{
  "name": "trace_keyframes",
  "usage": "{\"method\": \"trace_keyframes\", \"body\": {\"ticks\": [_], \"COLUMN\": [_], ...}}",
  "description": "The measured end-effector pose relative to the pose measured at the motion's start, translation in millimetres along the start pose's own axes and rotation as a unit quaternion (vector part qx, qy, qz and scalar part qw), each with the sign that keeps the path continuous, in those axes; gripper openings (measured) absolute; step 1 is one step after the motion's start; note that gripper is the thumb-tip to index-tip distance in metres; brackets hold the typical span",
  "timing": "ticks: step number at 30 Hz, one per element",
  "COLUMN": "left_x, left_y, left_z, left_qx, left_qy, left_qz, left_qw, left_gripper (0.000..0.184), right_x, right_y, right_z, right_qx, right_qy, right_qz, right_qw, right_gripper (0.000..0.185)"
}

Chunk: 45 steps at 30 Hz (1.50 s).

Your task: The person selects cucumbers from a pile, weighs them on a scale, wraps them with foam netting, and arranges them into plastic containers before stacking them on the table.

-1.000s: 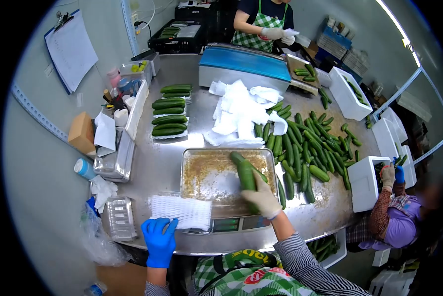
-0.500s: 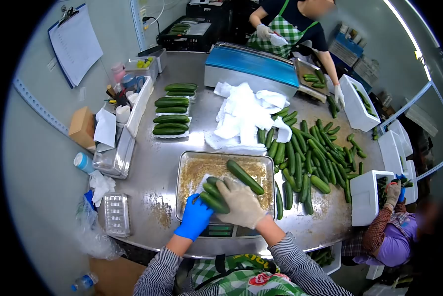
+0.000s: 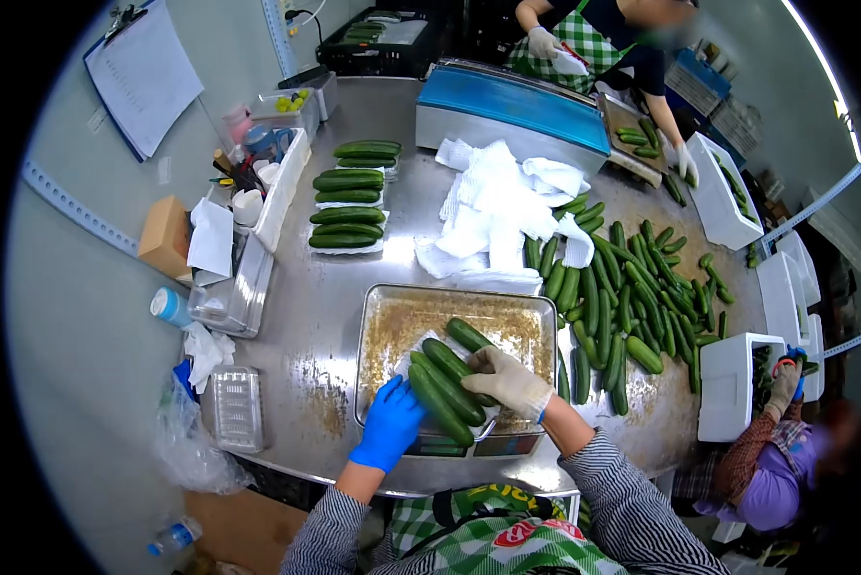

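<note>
Two cucumbers [image 3: 442,391] lie side by side on a padded tray [image 3: 409,356] over the front part of the metal pan [image 3: 378,305]. My left hand [image 3: 390,422], in a blue glove, is closed on the left edge of that padded tray. A third cucumber [image 3: 469,335] lies just behind them, slanting toward my right hand [image 3: 509,381]. That hand wears a pale glove and has its fingers curled at the right-hand cucumber of the pair. Part of a scale [image 3: 521,445] shows under the front of the pan.
Loose cucumbers [image 3: 641,297] are heaped to the right, beside white foam netting [image 3: 497,211]. Packed cucumbers [image 3: 347,230] stand at back left. A wrapping machine [image 3: 512,105] is behind. One person works at the back, another at right [image 3: 770,460] by white boxes [image 3: 727,388].
My right hand has shifted right, uncovering the cucumbers on the padded tray. The third cucumber now lies closer to the pair. My left hand stays at the tray's left side.
</note>
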<state>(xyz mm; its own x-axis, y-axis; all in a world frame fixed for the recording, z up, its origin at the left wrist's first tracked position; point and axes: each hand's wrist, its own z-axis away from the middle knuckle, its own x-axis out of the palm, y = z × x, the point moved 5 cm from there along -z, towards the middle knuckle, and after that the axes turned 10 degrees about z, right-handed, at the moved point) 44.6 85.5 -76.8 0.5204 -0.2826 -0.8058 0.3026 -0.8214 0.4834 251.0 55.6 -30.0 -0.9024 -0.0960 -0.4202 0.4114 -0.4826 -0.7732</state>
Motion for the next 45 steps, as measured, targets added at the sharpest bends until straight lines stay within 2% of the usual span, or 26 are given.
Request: {"method": "trace_keyframes", "body": {"ticks": [2, 3, 4, 6, 9, 12, 14, 15, 18, 19, 22, 23, 24, 25, 26, 27, 30, 31, 34, 35, 36, 38, 39, 42, 44, 45], "left_x": [-3, -6, -10, -13, -16, -18, -20, -17, -14, -16, -25, -31, -36, -34, -28, -25, -35, -30, -21, -21, -22, -21, -22, -45, -48, -45], "left_y": [2, 3, 4, 6, 5, 10, 11, 9, 3, 4, 13, 17, 19, 13, 6, 1, 7, 1, -15, -15, -14, -13, -14, -1, -1, -5], "left_z": [-2, -3, -6, -8, -8, -8, -7, -4, 2, 1, -3, -4, -4, 1, 9, 13, -9, -10, -9, -9, -7, -5, -8, -27, -35, -38], "left_qx": [-0.002, -0.006, -0.009, -0.012, -0.035, -0.077, -0.084, -0.093, -0.085, -0.050, 0.024, 0.027, 0.029, -0.025, -0.079, -0.130, -0.234, -0.233, -0.235, -0.239, -0.245, -0.273, -0.283, -0.169, -0.109, -0.069], "left_qy": [-0.001, 0.009, 0.019, 0.032, 0.050, 0.096, 0.160, 0.158, 0.101, 0.072, 0.018, 0.019, 0.019, 0.040, 0.061, 0.082, 0.175, 0.138, 0.058, 0.055, 0.049, 0.059, 0.063, 0.050, 0.000, -0.020], "left_qz": [-0.003, 0.004, 0.011, 0.020, 0.031, 0.037, 0.009, 0.016, 0.086, 0.064, 0.035, 0.050, 0.064, 0.121, 0.178, 0.234, 0.299, 0.285, 0.248, 0.241, 0.235, 0.263, 0.275, 0.146, 0.087, 0.058], "left_qw": [1.000, 1.000, 1.000, 0.999, 0.998, 0.992, 0.983, 0.983, 0.988, 0.994, 0.999, 0.998, 0.997, 0.991, 0.979, 0.960, 0.909, 0.920, 0.938, 0.939, 0.939, 0.924, 0.917, 0.973, 0.990, 0.996], "left_gripper": [0.030, 0.029, 0.029, 0.027, 0.024, 0.019, 0.015, 0.015, 0.016, 0.020, 0.032, 0.037, 0.042, 0.052, 0.061, 0.071, 0.091, 0.097, 0.110, 0.111, 0.113, 0.116, 0.117, 0.117, 0.107, 0.103], "right_x": [-1, -9, -14, -16, -14, 24, 53, 51, 43, 44, 33, 18, -4, -20, -32, -38, -40, -44, -51, -48, -45, -22, -5, -13, -21, -16], "right_y": [-3, -26, -39, -37, -43, -59, -39, -39, -33, -34, -51, -53, -63, -51, -45, -35, -3, -4, -11, -13, -29, -51, -49, -50, -27, -2], "right_z": [2, 13, 16, 18, 42, 81, 83, 85, 84, 80, 78, 69, 78, 59, 60, 51, 17, 15, 36, 43, 51, 55, 46, 51, 66, 63], "right_qx": [-0.021, -0.048, -0.058, -0.210, -0.247, -0.276, -0.249, -0.230, -0.272, -0.265, -0.343, -0.382, -0.352, -0.300, -0.245, -0.185, -0.177, -0.105, -0.179, -0.182, -0.193, -0.279, -0.279, -0.331, -0.267, -0.170], "right_qy": [0.015, 0.065, 0.100, 0.215, 0.305, 0.273, 0.224, 0.233, 0.277, 0.252, 0.263, 0.227, 0.332, 0.314, 0.382, 0.378, 0.262, 0.196, 0.341, 0.337, 0.299, 0.240, 0.197, 0.256, 0.383, 0.344], "right_qz": [0.002, 0.116, 0.218, 0.257, 0.350, 0.340, 0.424, 0.417, 0.373, 0.367, 0.341, 0.248, 0.297, 0.305, 0.375, 0.413, 0.427, 0.407, 0.232, 0.199, 0.222, 0.324, 0.358, 0.294, 0.191, -0.026], "right_qw": [1.000, 0.990, 0.969, 0.918, 0.850, 0.857, 0.841, 0.848, 0.842, 0.856, 0.835, 0.861, 0.823, 0.848, 0.809, 0.808, 0.847, 0.886, 0.893, 0.902, 0.908, 0.871, 0.869, 0.859, 0.863, 0.923], "right_gripper": [0.051, 0.046, 0.039, 0.033, 0.037, 0.050, 0.048, 0.041, 0.035, 0.027, 0.016, 0.013, 0.016, 0.022, 0.029, 0.045, 0.048, 0.039, 0.037, 0.036, 0.037, 0.037, 0.039, 0.043, 0.041, 0.042]}}
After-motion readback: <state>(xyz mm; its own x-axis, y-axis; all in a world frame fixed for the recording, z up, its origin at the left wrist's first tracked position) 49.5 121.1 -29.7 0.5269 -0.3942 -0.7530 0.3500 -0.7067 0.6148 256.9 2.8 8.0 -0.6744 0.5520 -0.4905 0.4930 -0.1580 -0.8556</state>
